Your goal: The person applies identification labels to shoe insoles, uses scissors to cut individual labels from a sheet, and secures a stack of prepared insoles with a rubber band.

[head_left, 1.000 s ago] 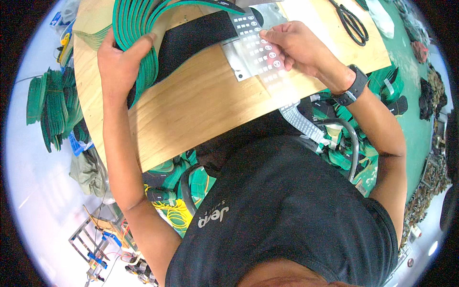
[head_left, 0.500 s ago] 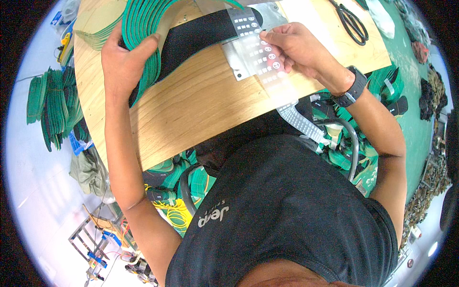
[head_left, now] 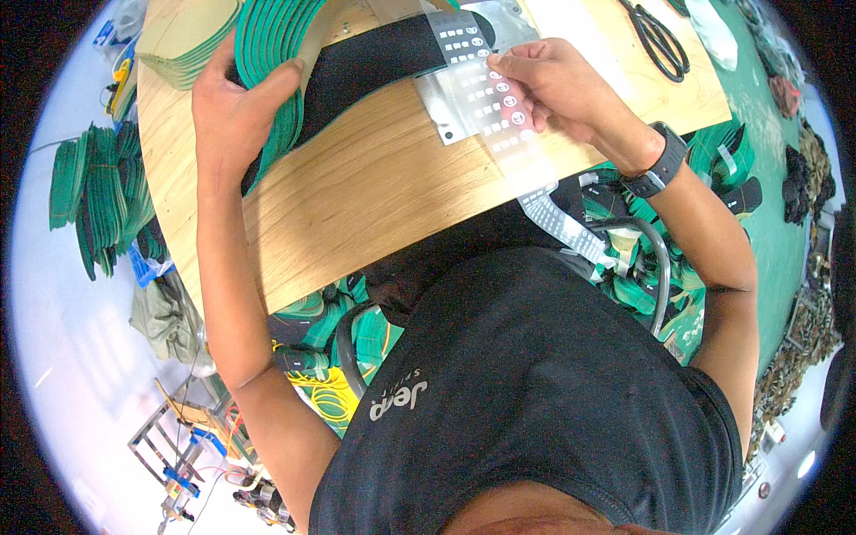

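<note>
On the wooden table (head_left: 374, 196), which fills the upper half of the view, a black insole-shaped piece (head_left: 374, 58) lies with its long axis running left to right, from the green stack toward the sticker strip. At its left end stands the stack of green-edged insoles (head_left: 276, 62), fanned in a curve. The left hand (head_left: 236, 107) rests flat and open on that stack, fingers spread over its edge, pressing rather than gripping. At the black piece's right end a clear sticker strip (head_left: 486, 102) runs diagonally down over the table edge. The right hand (head_left: 557, 85) is nearer the strip: its fingertips (head_left: 499, 64) are pinched on one small sticker near the top. Black scissors (head_left: 660, 40) lie well apart, to the far right.
</note>
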The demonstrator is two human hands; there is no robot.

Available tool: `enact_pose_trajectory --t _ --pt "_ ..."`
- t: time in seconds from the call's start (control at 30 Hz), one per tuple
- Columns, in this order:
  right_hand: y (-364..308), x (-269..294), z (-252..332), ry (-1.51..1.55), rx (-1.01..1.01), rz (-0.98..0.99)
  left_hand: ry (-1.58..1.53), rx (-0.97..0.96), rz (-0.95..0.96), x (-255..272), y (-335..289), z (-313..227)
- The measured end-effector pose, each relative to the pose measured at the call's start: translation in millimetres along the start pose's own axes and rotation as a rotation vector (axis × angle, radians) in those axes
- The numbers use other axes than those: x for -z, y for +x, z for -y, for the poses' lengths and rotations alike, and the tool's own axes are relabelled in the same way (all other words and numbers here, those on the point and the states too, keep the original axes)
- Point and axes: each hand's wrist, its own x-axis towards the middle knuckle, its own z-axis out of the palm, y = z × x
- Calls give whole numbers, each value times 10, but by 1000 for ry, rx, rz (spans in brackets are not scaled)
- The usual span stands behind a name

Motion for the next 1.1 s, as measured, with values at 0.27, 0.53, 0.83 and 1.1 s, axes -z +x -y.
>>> enact_pose_trajectory --t 0.27,0.53,0.83,1.1 --pt "2 -11 15 9 -26 -14 1 -29 -11 -19 4 -1" --pt "-7 -4 -7 15 -10 -9 172 -41 -26 -41 8 106" --pt "-76 -49 28 40 13 -56 605 -112 171 -220 -30 -80" --pt "-139 -39 -21 -41 163 31 747 -68 305 -220 52 -162"
